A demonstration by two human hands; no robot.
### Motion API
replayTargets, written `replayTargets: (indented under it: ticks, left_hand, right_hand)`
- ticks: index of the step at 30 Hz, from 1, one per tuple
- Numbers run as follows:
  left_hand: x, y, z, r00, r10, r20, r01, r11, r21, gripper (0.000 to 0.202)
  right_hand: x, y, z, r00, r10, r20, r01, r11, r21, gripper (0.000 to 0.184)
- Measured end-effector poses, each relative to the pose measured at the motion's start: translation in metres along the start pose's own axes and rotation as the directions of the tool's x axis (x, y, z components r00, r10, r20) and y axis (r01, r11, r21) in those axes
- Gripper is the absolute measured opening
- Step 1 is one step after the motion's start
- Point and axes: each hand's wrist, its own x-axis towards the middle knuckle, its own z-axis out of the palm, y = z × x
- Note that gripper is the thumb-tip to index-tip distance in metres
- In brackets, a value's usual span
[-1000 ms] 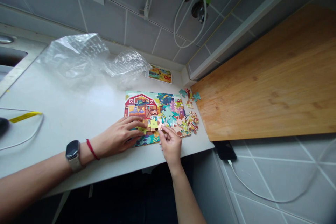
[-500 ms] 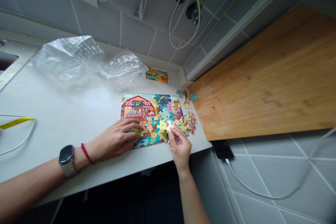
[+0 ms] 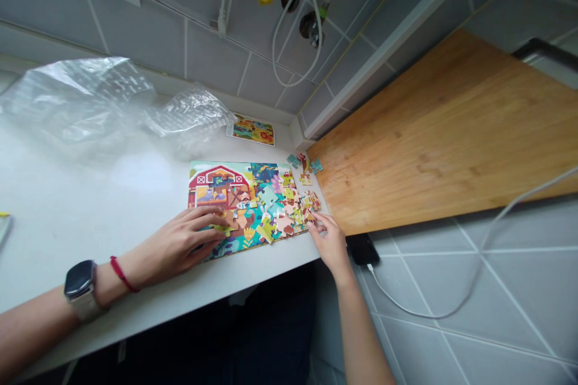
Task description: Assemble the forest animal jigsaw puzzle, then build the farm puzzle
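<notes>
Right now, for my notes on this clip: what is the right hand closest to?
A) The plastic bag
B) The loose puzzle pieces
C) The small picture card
B. The right hand reaches in with its fingers at the edge of the loose puzzle pieces.

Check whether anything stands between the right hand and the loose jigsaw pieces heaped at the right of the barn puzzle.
Nothing visible does. The right hand sits at the near edge of the heap of loose multicoloured jigsaw pieces, its fingertips at the pieces, with no object between. The left hand lies well away, across the puzzle.
</notes>
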Motion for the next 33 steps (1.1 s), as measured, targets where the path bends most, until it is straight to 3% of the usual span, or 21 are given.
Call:
replayTargets:
  ticks: [6,11,18,27,33]
  left_hand:
    - [0.002,0.001,-0.002,1.000,0.015,0.003,-0.015,1.000,0.013,0.026]
    - [0.003,0.000,-0.003,1.000,0.010,0.001,-0.010,1.000,-0.015,0.026]
    - [0.002,-0.003,-0.003,1.000,-0.009,0.009,0.009,1.000,-0.004,0.025]
    - [0.004,-0.002,-0.003,1.000,-0.004,-0.003,0.004,1.000,-0.023,0.025]
    - [0.002,-0.003,-0.003,1.000,-0.015,0.010,0.015,1.000,-0.025,0.025]
  right_hand:
    - [0.049,0.032,-0.013,0.998,0.025,0.061,-0.016,0.990,-0.138,0.056]
    - [0.093,0.050,-0.010,0.979,0.044,0.198,0.002,0.974,-0.228,0.061]
    - [0.114,0.060,-0.003,0.965,0.000,0.263,0.066,0.968,-0.242,0.058]
    - [0.109,0.038,-0.019,0.979,-0.176,0.102,0.200,0.929,-0.312,0.043]
    - [0.096,0.024,-0.018,0.922,-0.379,-0.073,0.329,0.871,-0.366,0.034]
